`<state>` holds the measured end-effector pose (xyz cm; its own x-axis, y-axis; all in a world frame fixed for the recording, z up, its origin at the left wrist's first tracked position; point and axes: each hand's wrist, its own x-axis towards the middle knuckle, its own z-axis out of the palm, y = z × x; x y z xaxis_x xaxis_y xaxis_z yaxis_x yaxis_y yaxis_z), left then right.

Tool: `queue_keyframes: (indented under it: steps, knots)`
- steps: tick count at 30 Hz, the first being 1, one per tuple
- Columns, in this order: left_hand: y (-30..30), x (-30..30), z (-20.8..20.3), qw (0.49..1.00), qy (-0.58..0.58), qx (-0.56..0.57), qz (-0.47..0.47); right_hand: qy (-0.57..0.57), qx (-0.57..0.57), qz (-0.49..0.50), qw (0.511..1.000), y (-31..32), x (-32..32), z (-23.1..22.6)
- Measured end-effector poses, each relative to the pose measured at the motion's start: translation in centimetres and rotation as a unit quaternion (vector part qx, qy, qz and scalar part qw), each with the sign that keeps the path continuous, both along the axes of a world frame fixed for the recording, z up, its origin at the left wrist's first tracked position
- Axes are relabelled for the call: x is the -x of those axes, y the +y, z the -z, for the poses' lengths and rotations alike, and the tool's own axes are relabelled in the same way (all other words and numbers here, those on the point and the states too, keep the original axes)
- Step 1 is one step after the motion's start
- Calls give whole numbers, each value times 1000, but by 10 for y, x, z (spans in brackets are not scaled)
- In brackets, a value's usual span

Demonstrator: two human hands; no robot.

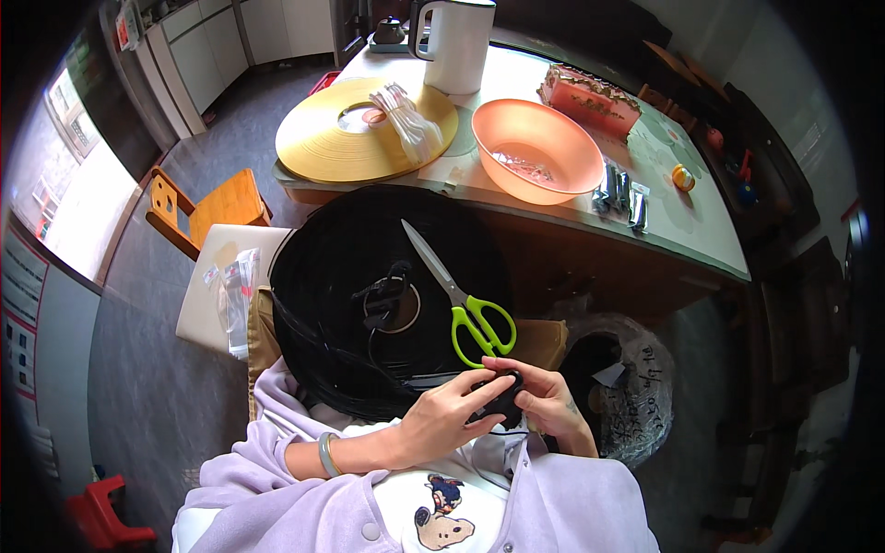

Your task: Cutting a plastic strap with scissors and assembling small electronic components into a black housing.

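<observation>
Above my lap, my left hand (447, 415) and my right hand (550, 403) close together on a small black bundle (501, 402), which looks like wound strip. Fingers hide much of it. A thin dark strand hangs below it. Just beyond my hands lies a large black roll of strip (323, 313), with a cardboard core ring at its middle. Scissors with lime-green handles (472, 323) rest on this roll, blades pointing away to the left and slightly parted. The handle loops end close to my fingertips.
On the table (682, 230) stand a yellow roll (313, 138) topped by a bundle of clear bags (406, 124), a white kettle (458, 46), an orange basin (544, 157) and small black packets (622, 198). A stool (198, 286) sits left, a plastic-wrapped roll (645, 396) right.
</observation>
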<state>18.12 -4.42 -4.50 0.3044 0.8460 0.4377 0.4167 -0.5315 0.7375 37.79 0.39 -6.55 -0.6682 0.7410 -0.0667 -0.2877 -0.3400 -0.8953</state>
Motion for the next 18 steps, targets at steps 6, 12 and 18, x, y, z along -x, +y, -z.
queue_keyframes:
  steps: [6,12,18]
  knots:
    - [0,0,-1,999,34,-25,1,-17,-8,-8,1000,0,-2,-3]
    - [-3,-1,3,1000,-22,13,3,17,-4,-12,1000,-1,-3,3]
    - [-5,-2,1,998,-27,49,-1,25,-15,-10,1000,0,-4,3]
